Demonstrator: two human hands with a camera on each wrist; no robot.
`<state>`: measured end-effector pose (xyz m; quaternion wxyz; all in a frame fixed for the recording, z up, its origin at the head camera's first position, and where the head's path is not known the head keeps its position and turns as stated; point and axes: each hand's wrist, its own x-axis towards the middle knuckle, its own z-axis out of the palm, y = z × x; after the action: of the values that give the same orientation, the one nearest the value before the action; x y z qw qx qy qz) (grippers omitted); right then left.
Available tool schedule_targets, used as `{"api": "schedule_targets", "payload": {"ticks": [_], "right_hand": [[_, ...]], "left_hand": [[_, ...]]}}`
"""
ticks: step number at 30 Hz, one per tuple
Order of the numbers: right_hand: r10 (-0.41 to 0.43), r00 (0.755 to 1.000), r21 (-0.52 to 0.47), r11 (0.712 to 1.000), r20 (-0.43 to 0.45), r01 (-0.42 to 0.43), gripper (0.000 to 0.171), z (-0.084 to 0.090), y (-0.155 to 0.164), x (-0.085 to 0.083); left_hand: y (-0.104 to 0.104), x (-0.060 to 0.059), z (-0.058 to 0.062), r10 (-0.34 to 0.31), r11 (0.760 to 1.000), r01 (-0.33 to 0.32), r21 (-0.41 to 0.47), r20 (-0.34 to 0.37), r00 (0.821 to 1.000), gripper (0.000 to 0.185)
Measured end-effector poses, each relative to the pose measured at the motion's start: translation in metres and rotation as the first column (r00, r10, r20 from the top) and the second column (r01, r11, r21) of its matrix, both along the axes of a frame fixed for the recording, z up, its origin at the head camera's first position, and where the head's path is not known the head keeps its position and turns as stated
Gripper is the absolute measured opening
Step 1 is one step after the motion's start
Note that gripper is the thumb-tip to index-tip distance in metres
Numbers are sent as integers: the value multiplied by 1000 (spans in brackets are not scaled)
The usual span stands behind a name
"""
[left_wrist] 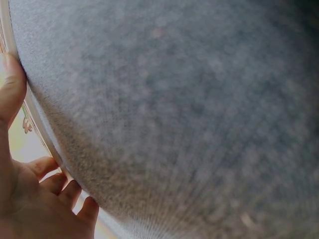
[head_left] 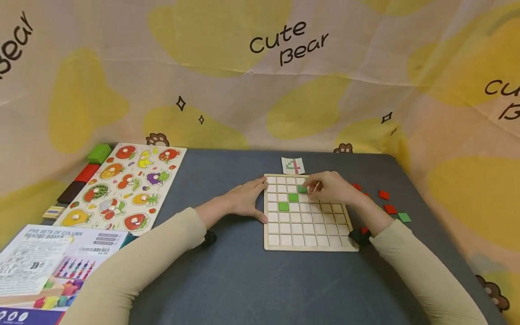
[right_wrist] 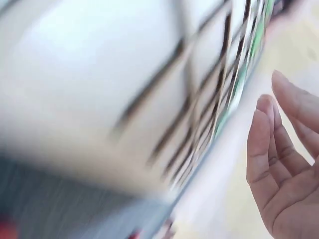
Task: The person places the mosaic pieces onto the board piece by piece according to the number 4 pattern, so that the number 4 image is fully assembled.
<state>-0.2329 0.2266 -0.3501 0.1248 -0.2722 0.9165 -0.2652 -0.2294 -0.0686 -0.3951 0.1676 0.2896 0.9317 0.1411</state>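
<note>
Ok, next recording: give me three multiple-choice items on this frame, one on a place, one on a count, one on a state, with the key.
1. Where does the left hand rest?
A. on the fruit puzzle
B. at the left edge of the grid board
C. on the loose tiles

2. How many green tiles lie in the board's cells?
A. one
B. three
C. six

3. What is the right hand doing?
A. hanging off the table
B. lying flat on the pattern card
C. over the board's upper rows, fingertips at a green tile

Key: B, its fingers lie along the board's left rim; B, three green squares run diagonally; C, the fingers meet the topmost green tile.
</note>
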Motion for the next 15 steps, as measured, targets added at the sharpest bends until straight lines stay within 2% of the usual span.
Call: {"api": "schedule_targets", "payload": {"ticks": [3, 8, 15], "right_hand": [[-69, 998, 26, 997, 8, 69, 29, 6, 36, -2], [-199, 977, 56, 979, 72, 195, 33, 13, 101, 0], [-238, 955, -45, 967, 175, 249, 37, 1, 187, 10]], "left_hand": [[-1, 1, -1, -1, 1000, 1, 4, 2, 1000, 114], [-2, 2, -2, -3, 1000, 3, 8, -1, 1000, 114], [-1, 2, 0, -12, 1000, 12, 11, -3, 1000, 114]]}}
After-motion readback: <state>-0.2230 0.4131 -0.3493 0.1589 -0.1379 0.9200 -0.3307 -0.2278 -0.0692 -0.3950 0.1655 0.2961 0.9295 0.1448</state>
